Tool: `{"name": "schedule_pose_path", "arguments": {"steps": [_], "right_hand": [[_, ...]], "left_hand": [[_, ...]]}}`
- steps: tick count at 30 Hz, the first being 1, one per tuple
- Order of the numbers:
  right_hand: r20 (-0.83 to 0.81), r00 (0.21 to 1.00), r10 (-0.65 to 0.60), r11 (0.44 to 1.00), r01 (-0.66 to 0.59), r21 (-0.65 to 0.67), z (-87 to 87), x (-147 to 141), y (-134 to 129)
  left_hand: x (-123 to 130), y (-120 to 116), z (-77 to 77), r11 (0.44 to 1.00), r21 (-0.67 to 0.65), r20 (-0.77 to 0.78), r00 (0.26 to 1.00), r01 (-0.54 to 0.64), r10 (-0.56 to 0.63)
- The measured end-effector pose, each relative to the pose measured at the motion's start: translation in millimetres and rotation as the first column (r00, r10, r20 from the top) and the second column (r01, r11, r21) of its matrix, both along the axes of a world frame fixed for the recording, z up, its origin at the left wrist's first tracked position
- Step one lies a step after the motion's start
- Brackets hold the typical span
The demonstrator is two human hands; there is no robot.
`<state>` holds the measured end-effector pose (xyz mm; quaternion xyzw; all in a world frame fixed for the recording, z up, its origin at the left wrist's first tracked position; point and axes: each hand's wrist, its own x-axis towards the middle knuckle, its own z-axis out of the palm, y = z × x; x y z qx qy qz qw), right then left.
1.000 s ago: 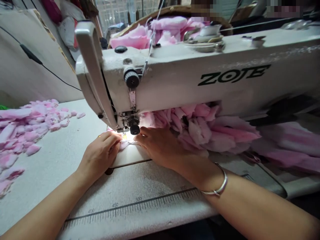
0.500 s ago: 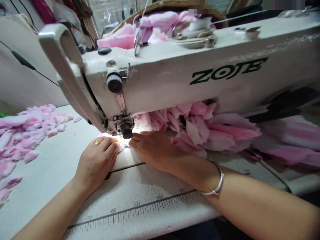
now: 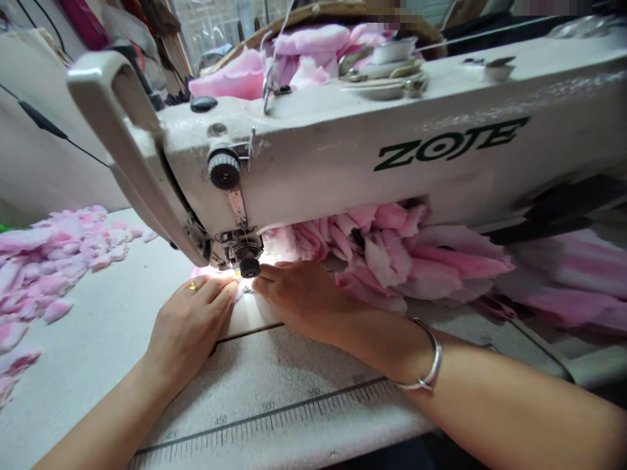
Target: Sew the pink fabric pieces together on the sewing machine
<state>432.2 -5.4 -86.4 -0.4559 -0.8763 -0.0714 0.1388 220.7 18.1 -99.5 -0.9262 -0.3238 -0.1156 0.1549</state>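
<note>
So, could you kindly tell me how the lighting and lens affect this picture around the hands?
In the head view, bright glare whitens the plate between the left hand and right hand; wide-angle distortion bows the sewing machine; pixelated patches hide part of the top edge.

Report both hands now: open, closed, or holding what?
Left hand: open, fingertips pressing a pink fabric scrap.
Right hand: open, fingertips pressing the same scrap.

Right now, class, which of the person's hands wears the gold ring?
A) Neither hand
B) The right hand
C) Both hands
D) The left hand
D: the gold ring sits on a finger of the left hand, while the right hand shows no ring, only a silver bangle at its wrist.
</note>
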Motion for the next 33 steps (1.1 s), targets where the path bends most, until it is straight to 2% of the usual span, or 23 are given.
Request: {"name": "schedule_pose_path", "arguments": {"steps": [9, 14, 21, 33], "right_hand": [[-0.041, 0.993, -0.107, 0.992, 0.105, -0.064, 3.8, 7, 2], [0.013, 0.997, -0.082, 0.996, 0.083, -0.031, 0.9, 2, 7], [0.061, 0.992, -0.109, 0.994, 0.110, -0.012, 1.8, 0, 9], [0.087, 0.991, -0.102, 0.995, 0.101, 0.018, 4.1, 0, 11]], "left_hand": [[-1, -1, 0.9, 0.999, -0.021, 0.007, 0.999, 0.050, -0.050], [-2, -1, 1.5, 0.996, -0.061, 0.066, 0.996, 0.062, -0.058], [-3, 0, 4.5, 0.977, -0.196, 0.177, 0.983, 0.078, -0.043], [4, -11, 0.2, 0.982, -0.186, 0.128, 0.992, 0.018, 0.006]]}}
